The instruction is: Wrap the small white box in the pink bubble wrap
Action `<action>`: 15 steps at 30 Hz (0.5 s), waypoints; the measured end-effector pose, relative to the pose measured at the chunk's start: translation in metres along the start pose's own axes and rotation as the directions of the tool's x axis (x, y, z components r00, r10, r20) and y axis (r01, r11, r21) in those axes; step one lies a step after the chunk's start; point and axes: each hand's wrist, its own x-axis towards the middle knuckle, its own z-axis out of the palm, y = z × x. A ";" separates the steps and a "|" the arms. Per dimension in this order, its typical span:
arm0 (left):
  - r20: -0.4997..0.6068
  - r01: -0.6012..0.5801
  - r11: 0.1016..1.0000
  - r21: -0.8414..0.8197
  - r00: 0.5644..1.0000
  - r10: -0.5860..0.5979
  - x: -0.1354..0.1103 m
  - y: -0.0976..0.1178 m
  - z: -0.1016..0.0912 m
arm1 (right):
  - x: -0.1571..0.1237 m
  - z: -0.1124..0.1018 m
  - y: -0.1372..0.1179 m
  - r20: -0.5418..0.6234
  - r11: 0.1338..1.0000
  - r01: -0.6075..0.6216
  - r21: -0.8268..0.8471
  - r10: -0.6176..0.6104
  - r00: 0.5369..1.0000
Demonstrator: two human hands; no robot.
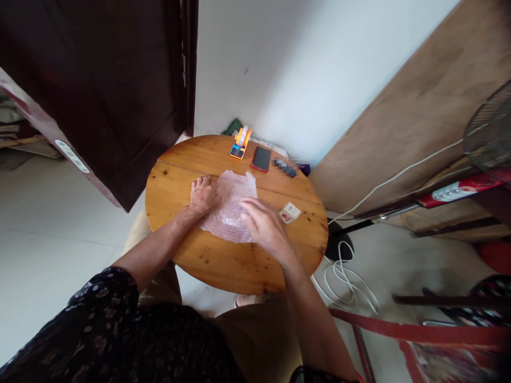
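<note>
A sheet of clear, pinkish bubble wrap [229,205] lies across the middle of the round wooden table [235,271]. At its left edge rests my left hand [203,194], its fingers curled down against the wrap. Over the right part of the sheet is my right hand [263,226], smeared by motion, with fingers and thumb apart and nothing visible between them. I cannot make out whether the right fingertips touch the plastic. What lies under the sheet, if anything, is hard to see.
Along the far side stand an orange tape dispenser [241,142], a dark-screened device with a red edge [261,158] and a dark, partly blurred remote-like object [284,167]. A small printed card [290,213] lies right. White cable [343,282] coils on the floor beside a red chair [419,332].
</note>
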 end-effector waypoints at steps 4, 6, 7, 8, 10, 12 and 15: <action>-0.014 0.001 1.000 -0.016 1.000 -0.002 0.000 -0.001 0.002 | 0.023 0.024 -0.003 0.313 0.978 0.056 -0.200 0.010 0.950; 0.000 0.002 1.000 -0.020 1.000 -0.002 0.001 -0.001 0.001 | 0.023 0.027 0.014 0.313 0.956 -0.074 -0.284 0.165 0.935; 0.009 0.001 1.000 -0.022 1.000 -0.001 0.001 0.000 0.000 | 0.021 0.027 0.025 0.296 0.943 -0.137 -0.304 0.230 0.927; 0.017 0.000 1.000 -0.024 1.000 0.000 0.002 0.000 -0.001 | 0.018 0.026 0.036 0.281 0.933 -0.182 -0.311 0.274 0.920; 0.030 0.004 1.000 -0.027 1.000 -0.003 0.002 0.000 -0.002 | 0.012 0.024 0.054 0.268 0.936 -0.201 -0.289 0.281 0.921; 0.039 0.017 1.000 -0.027 0.999 -0.016 0.003 0.000 -0.003 | 0.007 0.024 0.065 0.258 0.946 -0.200 -0.257 0.266 0.929; 0.044 0.035 0.999 -0.029 0.998 -0.034 0.003 -0.001 -0.005 | 0.004 0.029 0.066 0.205 0.943 -0.227 -0.245 0.279 0.938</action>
